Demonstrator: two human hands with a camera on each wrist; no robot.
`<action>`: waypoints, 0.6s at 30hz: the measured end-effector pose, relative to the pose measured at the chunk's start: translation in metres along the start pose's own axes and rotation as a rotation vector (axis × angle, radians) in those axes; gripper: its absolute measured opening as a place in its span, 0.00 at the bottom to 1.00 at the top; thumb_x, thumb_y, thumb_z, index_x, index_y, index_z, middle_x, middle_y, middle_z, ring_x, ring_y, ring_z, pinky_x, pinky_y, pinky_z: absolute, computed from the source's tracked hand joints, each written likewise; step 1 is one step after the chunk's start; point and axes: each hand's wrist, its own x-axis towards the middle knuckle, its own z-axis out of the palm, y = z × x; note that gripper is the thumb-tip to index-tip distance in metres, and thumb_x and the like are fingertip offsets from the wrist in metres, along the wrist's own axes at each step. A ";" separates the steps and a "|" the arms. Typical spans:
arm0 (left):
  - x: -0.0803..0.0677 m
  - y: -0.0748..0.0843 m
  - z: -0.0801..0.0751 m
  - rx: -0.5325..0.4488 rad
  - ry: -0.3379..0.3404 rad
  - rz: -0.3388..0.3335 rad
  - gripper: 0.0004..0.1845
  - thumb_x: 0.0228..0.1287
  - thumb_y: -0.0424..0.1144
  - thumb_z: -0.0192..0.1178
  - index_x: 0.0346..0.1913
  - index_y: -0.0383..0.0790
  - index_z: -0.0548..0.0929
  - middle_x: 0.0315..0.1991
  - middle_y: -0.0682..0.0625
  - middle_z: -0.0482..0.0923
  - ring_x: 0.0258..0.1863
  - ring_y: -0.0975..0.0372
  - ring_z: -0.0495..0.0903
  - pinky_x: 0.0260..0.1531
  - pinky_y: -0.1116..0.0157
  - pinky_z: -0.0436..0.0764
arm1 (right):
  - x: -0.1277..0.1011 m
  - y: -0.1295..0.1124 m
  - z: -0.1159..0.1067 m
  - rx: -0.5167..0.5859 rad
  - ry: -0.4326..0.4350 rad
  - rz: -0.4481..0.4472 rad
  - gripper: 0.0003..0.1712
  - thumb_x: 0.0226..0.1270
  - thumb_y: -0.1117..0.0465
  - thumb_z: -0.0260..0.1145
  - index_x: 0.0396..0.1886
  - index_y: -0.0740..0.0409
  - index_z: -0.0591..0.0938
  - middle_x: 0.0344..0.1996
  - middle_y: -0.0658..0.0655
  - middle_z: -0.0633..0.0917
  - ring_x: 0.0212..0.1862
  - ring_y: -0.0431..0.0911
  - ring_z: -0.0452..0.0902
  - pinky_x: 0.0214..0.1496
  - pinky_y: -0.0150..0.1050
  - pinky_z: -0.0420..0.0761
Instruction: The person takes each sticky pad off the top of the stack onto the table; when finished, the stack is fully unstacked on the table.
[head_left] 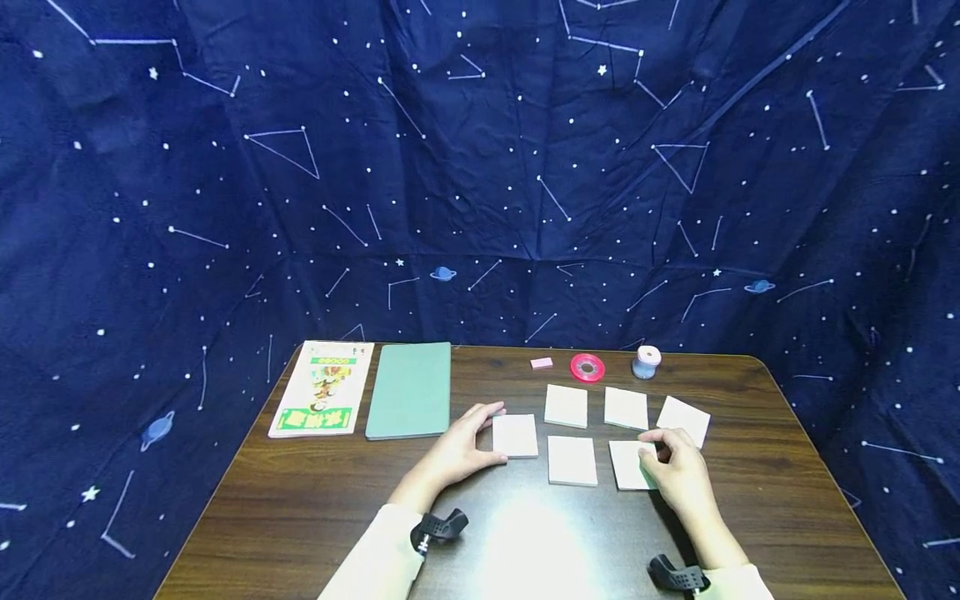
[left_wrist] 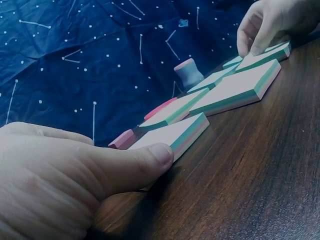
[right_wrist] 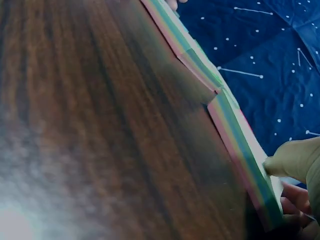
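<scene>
Several square note pads with white tops and coloured layers along their sides lie in two rows on the table. My left hand (head_left: 462, 446) holds the front-left note pad (head_left: 515, 437), its thumb (left_wrist: 159, 154) along the near edge and the fingers on the far side. My right hand (head_left: 677, 468) pinches the front-right note pad (head_left: 628, 467); in the right wrist view the thumb (right_wrist: 287, 161) presses on its top, with curled fingers beyond. Between them lies the front-middle note pad (head_left: 572, 460). Behind are three more, the rightmost note pad (head_left: 686, 419) turned askew.
On the wooden table (head_left: 300, 517), a green notebook (head_left: 410, 390) and a booklet with a colourful cover (head_left: 322, 388) lie at the left. A pink eraser-like block (head_left: 542, 363), a red ring-shaped roll (head_left: 587, 367) and a white-and-blue spool-shaped item (head_left: 646, 362) stand along the back, before a dark blue star-patterned cloth (head_left: 480, 183).
</scene>
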 end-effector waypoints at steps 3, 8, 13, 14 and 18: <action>-0.001 0.001 -0.001 0.013 0.005 -0.005 0.48 0.60 0.38 0.83 0.80 0.33 0.69 0.73 0.42 0.78 0.72 0.48 0.81 0.78 0.51 0.80 | 0.000 -0.001 0.003 -0.014 0.002 0.001 0.09 0.64 0.69 0.75 0.42 0.54 0.91 0.38 0.56 0.80 0.35 0.41 0.73 0.34 0.30 0.74; -0.001 0.002 0.001 0.042 0.007 -0.032 0.47 0.62 0.40 0.82 0.81 0.37 0.70 0.74 0.45 0.77 0.73 0.51 0.80 0.79 0.52 0.80 | 0.001 -0.003 0.003 -0.018 0.010 -0.005 0.08 0.66 0.68 0.72 0.41 0.53 0.91 0.38 0.57 0.80 0.36 0.43 0.73 0.33 0.32 0.72; -0.004 0.002 0.004 -0.080 0.025 -0.040 0.41 0.69 0.39 0.76 0.80 0.35 0.70 0.75 0.42 0.75 0.75 0.49 0.77 0.81 0.54 0.77 | -0.002 -0.002 0.006 0.038 0.068 0.040 0.07 0.68 0.70 0.71 0.40 0.56 0.90 0.39 0.58 0.81 0.35 0.40 0.72 0.33 0.30 0.71; -0.005 0.001 0.005 -0.100 0.034 -0.036 0.39 0.71 0.40 0.75 0.80 0.34 0.71 0.75 0.42 0.74 0.76 0.49 0.77 0.82 0.54 0.76 | -0.002 -0.002 0.007 0.050 0.090 0.046 0.06 0.68 0.70 0.71 0.40 0.57 0.90 0.39 0.57 0.81 0.35 0.39 0.71 0.33 0.29 0.71; -0.006 0.001 0.009 -0.096 0.103 -0.005 0.33 0.75 0.40 0.70 0.77 0.35 0.74 0.77 0.40 0.73 0.80 0.48 0.71 0.84 0.48 0.73 | -0.003 -0.007 0.008 0.055 0.212 -0.020 0.06 0.67 0.73 0.71 0.38 0.59 0.88 0.37 0.57 0.82 0.36 0.37 0.70 0.36 0.29 0.70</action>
